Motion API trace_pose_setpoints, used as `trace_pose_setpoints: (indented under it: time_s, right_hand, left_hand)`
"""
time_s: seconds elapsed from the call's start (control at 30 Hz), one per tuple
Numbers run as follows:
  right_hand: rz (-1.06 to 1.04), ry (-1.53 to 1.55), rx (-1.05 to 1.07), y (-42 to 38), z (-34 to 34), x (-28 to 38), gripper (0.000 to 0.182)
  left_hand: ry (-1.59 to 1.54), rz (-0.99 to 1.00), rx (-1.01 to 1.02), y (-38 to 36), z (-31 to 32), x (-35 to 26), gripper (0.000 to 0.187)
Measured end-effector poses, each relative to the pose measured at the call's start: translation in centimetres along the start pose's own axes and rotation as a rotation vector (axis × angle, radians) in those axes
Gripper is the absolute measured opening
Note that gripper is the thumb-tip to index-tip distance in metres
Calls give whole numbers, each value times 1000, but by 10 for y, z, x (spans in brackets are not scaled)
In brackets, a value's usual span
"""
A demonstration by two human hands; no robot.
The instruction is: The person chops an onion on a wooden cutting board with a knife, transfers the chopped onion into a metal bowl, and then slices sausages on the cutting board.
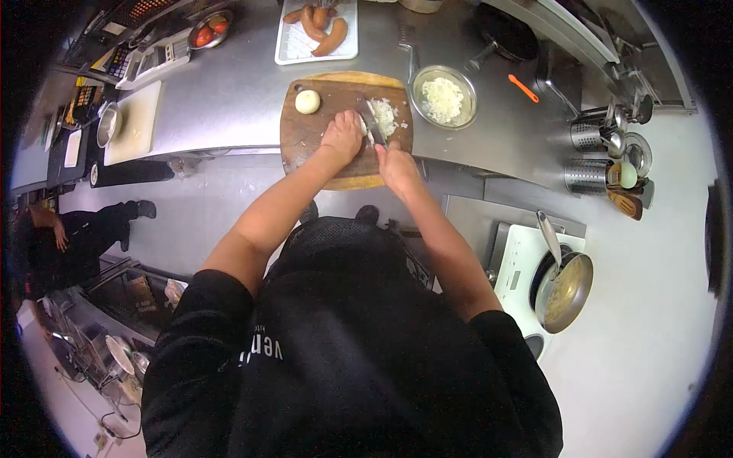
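Observation:
My right hand (397,167) is wrapped round the handle of a kitchen knife (372,124), its blade pointing away from me over the wooden cutting board (300,139). Just left of the blade, my left hand (343,136) presses down with curled fingers on a pale piece of onion, mostly hidden under the fingertips. Finely chopped onion (385,117) lies to the right of the blade. A peeled onion (307,101), whole or halved, sits at the board's upper left. Right of the board, a metal bowl (469,113) holds more chopped white pieces.
Behind the board stands a white tray (289,50) with several sausages (330,38). A dark frying pan (505,32) and an orange-handled tool (524,88) lie at right. Another pan (565,294) rests on a white cooktop (513,282). Another person (69,240) is at far left.

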State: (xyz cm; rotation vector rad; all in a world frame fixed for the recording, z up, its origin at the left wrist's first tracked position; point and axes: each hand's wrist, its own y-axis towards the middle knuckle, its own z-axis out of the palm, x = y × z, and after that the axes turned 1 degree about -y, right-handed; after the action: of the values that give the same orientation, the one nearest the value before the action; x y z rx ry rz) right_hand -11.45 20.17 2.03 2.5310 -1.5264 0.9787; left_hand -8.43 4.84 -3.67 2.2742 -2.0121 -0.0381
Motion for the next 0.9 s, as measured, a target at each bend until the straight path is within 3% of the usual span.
trace_pose_setpoints:
  time_s: [0.2, 0.47, 0.9]
  right_hand:
    - [45, -47, 124, -16, -10, 6, 45]
    - [44, 4, 21, 11, 41, -8, 42]
    - [37, -56, 103, -9, -8, 3, 46]
  left_hand:
    - [93, -25, 153, 4, -5, -9, 33]
    - [141, 10, 78, 0, -1, -7, 33]
    - [86, -22, 9, 4, 6, 0, 30]
